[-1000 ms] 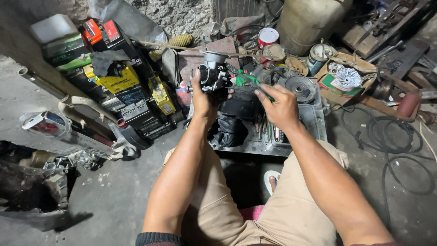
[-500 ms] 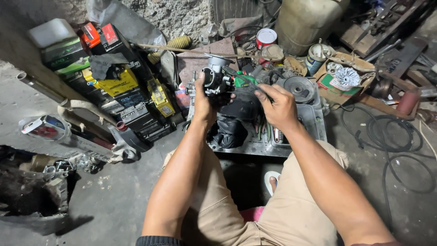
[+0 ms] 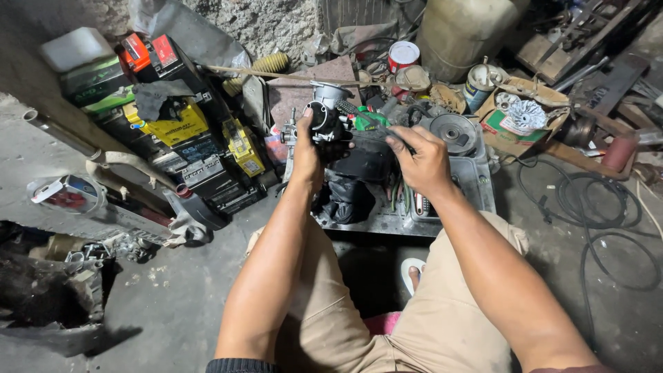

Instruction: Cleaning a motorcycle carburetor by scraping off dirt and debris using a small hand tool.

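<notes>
Head view: your left hand [image 3: 307, 148] clamps the carburettor [image 3: 326, 121] above the metal tray [image 3: 476, 186] far-left corner, keeping it steady. Right hand [image 3: 421, 162] fingers pinch a green-handled screwdriver [image 3: 369, 121], tip aimed at carb.

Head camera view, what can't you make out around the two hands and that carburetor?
- Carburetor: its near side is hidden by the left hand.
- Screwdriver: its handle is covered by the right hand.
- Tray: contents beneath both hands are hidden.
- Black cable: cut off by the right edge.
</notes>
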